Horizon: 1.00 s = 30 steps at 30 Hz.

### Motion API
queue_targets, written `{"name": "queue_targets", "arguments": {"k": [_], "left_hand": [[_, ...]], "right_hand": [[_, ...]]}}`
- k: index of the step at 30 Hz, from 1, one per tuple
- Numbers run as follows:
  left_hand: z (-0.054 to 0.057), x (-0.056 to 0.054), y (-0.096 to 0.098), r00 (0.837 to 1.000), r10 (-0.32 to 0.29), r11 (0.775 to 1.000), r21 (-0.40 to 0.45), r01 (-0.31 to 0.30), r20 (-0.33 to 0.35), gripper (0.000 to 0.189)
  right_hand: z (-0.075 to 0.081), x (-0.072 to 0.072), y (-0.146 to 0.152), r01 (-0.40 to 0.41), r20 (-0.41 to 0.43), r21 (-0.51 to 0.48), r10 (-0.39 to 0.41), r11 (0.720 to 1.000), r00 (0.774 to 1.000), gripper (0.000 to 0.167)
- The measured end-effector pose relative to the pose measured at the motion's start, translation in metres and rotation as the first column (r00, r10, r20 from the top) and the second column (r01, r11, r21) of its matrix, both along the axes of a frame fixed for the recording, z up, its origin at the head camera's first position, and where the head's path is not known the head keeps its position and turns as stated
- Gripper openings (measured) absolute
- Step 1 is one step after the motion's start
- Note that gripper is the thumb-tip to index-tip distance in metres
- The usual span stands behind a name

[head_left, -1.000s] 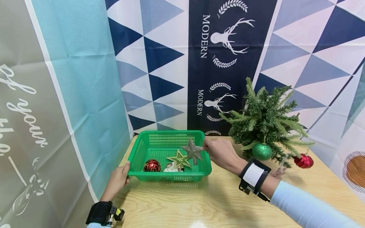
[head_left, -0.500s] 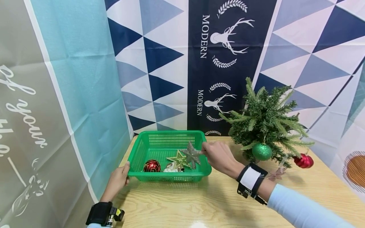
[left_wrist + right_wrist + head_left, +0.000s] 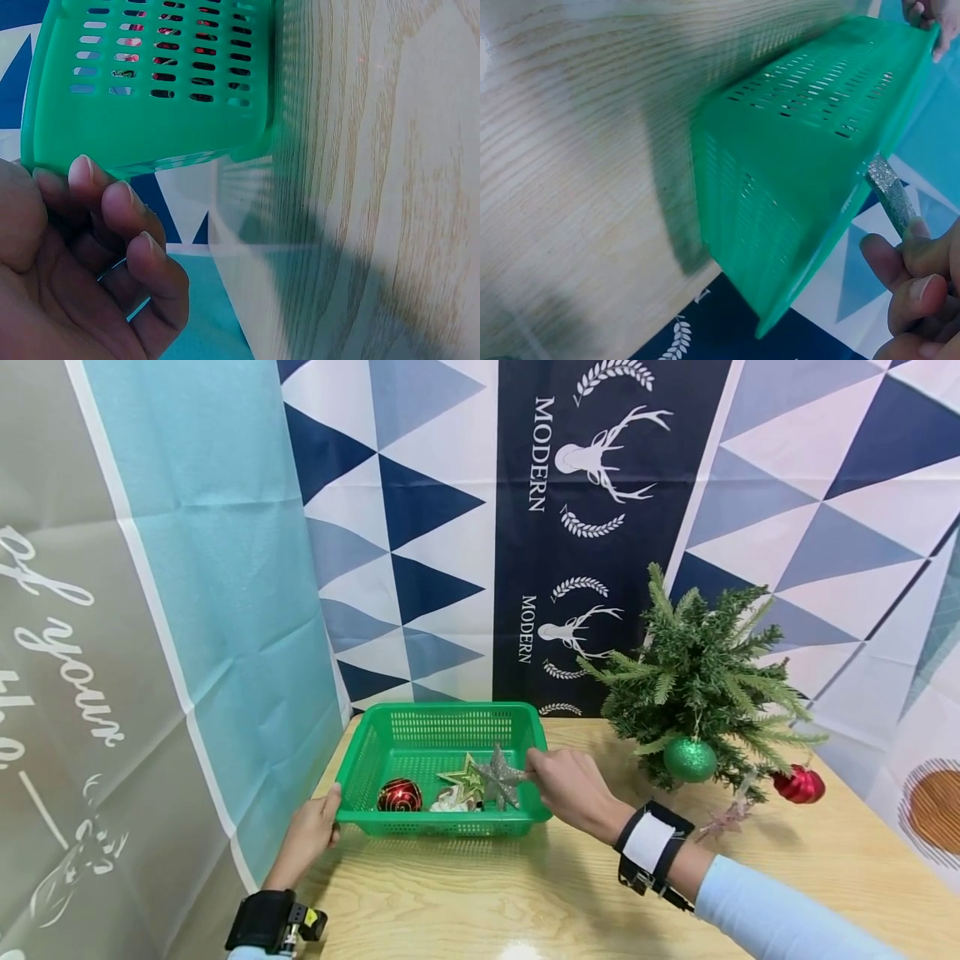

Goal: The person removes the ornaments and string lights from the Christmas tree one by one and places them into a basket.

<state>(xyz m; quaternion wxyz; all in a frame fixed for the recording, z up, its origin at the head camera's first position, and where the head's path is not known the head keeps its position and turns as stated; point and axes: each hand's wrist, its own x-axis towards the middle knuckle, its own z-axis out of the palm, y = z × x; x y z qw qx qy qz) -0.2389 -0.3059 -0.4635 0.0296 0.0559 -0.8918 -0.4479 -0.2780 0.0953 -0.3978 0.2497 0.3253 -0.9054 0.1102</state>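
A green plastic basket [image 3: 442, 822] stands on the wooden table in the head view. My left hand [image 3: 309, 828] grips its front left corner by the rim; in the left wrist view that hand's [image 3: 112, 247] fingers curl at the corner. Over the basket's right side, my right hand [image 3: 572, 792] pinches one point of a silver glitter star ornament [image 3: 501, 778]. In the right wrist view most of this star [image 3: 889, 191] is hidden behind the basket wall. Inside the basket lie a red ball ornament [image 3: 400, 796] with gold swirls, a gold-green star [image 3: 462, 779] and a partly covered white item [image 3: 448, 802].
At the right a small artificial Christmas tree [image 3: 690, 685] bears a green ball [image 3: 689, 760], a red ornament [image 3: 798, 784] and a pinkish star [image 3: 726, 821]. Patterned cloth [image 3: 427, 527] hangs behind and to the left. Bare wood [image 3: 465, 902] shows in front of the basket.
My right hand has moved down and slightly left with the silver star, which now sits lower in the basket and overlaps the gold-green star. My left hand has stayed at the corner.
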Motion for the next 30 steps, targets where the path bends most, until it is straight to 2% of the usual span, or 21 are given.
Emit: {"name": "queue_targets", "arguments": {"k": [5, 17, 25, 30], "left_hand": [[0.0, 0.0, 0.0, 1.0, 0.007, 1.0, 0.001, -0.007, 0.006, 0.058], [0.002, -0.001, 0.0, 1.0, 0.003, 1.0, -0.016, -0.003, 0.011, 0.058], [0.001, -0.002, 0.001, 1.0, -0.009, 0.999, -0.033, 0.009, 0.005, 0.058], [0.0, -0.001, 0.0, 1.0, -0.008, 1.0, -0.02, 0.008, 0.008, 0.059]], "right_hand": [[-0.006, 0.001, -0.002, -0.014, 0.007, 0.009, 0.014, 1.0, 1.0, 0.039], [-0.017, -0.003, -0.006, 0.01, 0.041, 0.016, -0.01, 1.0, 0.999, 0.033], [-0.025, -0.006, -0.008, 0.024, 0.107, 0.012, -0.025, 1.0, 0.994, 0.033], [-0.022, -0.006, -0.01, 0.08, 0.137, 0.011, -0.081, 0.997, 0.987, 0.017]]}}
